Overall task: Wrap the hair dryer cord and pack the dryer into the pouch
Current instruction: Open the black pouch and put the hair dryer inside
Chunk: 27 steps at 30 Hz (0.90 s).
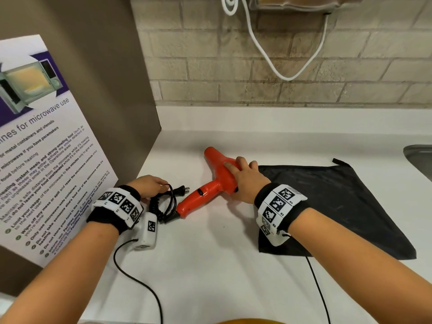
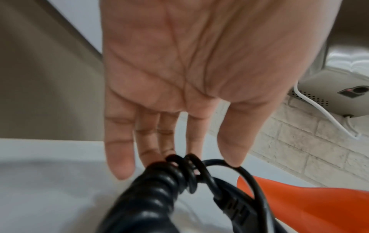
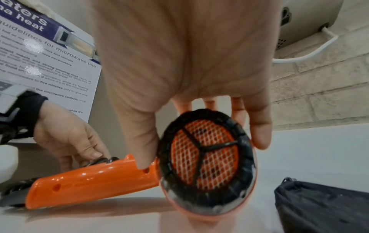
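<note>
An orange hair dryer [image 1: 217, 181] lies on the white counter [image 1: 210, 265], nozzle pointing to the far left and handle toward me. My right hand [image 1: 236, 169] grips its barrel; in the right wrist view the thumb and fingers [image 3: 259, 126] straddle the black rear grille [image 3: 203, 154]. The black coiled cord [image 1: 163, 204] is bunched at the handle's end, its plug [image 1: 183, 190] lying loose. My left hand [image 1: 161, 185] touches the cord [image 2: 159, 189] with nearly straight fingertips [image 2: 119, 165], thumb on a loop. A flat black pouch [image 1: 332, 206] lies to the right of the dryer.
A microwave-use poster [image 1: 46, 164] leans against a brown panel [image 1: 105, 66] on the left. A brick wall with a hanging white cable [image 1: 268, 59] closes the back. A steel sink edge [image 1: 418, 157] shows at far right. Thin black camera leads [image 1: 131, 277] trail over the counter.
</note>
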Each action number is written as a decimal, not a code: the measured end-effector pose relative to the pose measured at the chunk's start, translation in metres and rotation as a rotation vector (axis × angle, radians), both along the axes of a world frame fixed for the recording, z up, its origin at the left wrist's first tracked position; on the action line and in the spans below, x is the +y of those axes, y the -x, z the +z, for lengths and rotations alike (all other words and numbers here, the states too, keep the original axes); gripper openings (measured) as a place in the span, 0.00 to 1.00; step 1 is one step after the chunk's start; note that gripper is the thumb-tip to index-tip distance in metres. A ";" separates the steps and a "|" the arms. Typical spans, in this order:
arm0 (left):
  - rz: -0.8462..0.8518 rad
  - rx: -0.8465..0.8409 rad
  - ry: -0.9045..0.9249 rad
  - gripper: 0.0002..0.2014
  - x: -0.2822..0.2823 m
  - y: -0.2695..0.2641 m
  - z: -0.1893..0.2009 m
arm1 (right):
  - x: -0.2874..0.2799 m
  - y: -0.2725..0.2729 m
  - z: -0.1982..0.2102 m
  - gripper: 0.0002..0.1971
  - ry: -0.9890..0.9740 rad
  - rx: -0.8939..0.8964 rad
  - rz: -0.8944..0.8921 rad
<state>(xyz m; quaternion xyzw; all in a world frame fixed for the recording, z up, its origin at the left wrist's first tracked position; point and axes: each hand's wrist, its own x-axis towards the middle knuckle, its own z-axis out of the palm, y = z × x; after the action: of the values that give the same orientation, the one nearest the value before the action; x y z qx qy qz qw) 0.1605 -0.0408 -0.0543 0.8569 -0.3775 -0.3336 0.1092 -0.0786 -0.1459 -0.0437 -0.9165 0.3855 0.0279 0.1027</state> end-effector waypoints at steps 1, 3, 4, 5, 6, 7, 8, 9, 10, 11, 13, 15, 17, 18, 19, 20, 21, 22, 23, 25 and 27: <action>0.022 0.008 0.027 0.20 0.002 -0.002 -0.001 | -0.001 0.002 0.001 0.44 -0.021 -0.027 0.002; 0.074 0.028 0.060 0.22 0.007 -0.002 0.000 | -0.005 0.006 0.002 0.44 -0.071 -0.078 0.008; 0.089 0.025 0.062 0.22 0.009 -0.002 0.001 | -0.006 0.009 0.003 0.44 -0.104 -0.101 0.009; 0.095 0.013 0.063 0.23 0.012 0.000 0.003 | -0.008 0.012 0.004 0.44 -0.139 -0.128 0.005; 0.100 -0.017 0.061 0.23 0.014 0.003 0.005 | -0.010 0.015 0.005 0.43 -0.178 -0.156 -0.001; 0.095 -0.070 0.069 0.24 0.015 0.006 0.008 | -0.012 0.019 0.006 0.42 -0.218 -0.186 -0.011; 0.083 -0.134 0.095 0.24 0.015 0.012 0.012 | -0.015 0.024 0.007 0.41 -0.250 -0.213 -0.023; 0.065 -0.195 0.142 0.24 0.013 0.022 0.017 | -0.019 0.030 0.008 0.39 -0.275 -0.231 -0.042; 0.039 -0.240 0.216 0.23 0.011 0.036 0.024 | -0.024 0.036 0.009 0.37 -0.289 -0.231 -0.062; 0.002 -0.256 0.309 0.21 0.008 0.054 0.031 | -0.031 0.043 0.008 0.35 -0.295 -0.218 -0.088; -0.084 -0.197 0.482 0.18 -0.002 0.098 0.045 | -0.048 0.062 0.006 0.30 -0.279 -0.148 -0.150; -0.191 -0.089 0.568 0.15 -0.015 0.142 0.053 | -0.067 0.082 0.003 0.28 -0.245 -0.041 -0.226; -0.301 0.024 0.551 0.15 -0.032 0.178 0.052 | -0.084 0.103 -0.003 0.32 -0.210 0.076 -0.308; -0.343 0.067 0.513 0.16 -0.042 0.193 0.048 | -0.091 0.112 -0.007 0.36 -0.192 0.137 -0.343; -0.383 0.089 0.456 0.17 -0.051 0.206 0.042 | -0.098 0.123 -0.013 0.40 -0.176 0.195 -0.380; -0.422 0.086 0.383 0.19 -0.060 0.215 0.035 | -0.102 0.131 -0.018 0.42 -0.162 0.244 -0.410; -0.467 0.065 0.305 0.22 -0.067 0.222 0.029 | -0.105 0.137 -0.022 0.42 -0.151 0.282 -0.433; -0.510 0.038 0.227 0.24 -0.072 0.229 0.022 | -0.107 0.143 -0.025 0.39 -0.139 0.300 -0.440; -0.547 0.012 0.157 0.26 -0.075 0.233 0.016 | -0.109 0.146 -0.028 0.35 -0.129 0.303 -0.430; -0.600 -0.018 0.031 0.28 -0.078 0.241 0.005 | -0.110 0.149 -0.030 0.26 -0.119 0.298 -0.387; -0.635 -0.060 -0.064 0.30 -0.076 0.246 -0.005 | -0.109 0.152 -0.032 0.17 -0.116 0.293 -0.356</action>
<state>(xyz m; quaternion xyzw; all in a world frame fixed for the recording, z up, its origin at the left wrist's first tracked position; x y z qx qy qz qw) -0.0858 -0.1166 -0.0597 0.7087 -0.6186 -0.3371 -0.0387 -0.2307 -0.2549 -0.0754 -0.8129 0.5495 0.1641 0.1013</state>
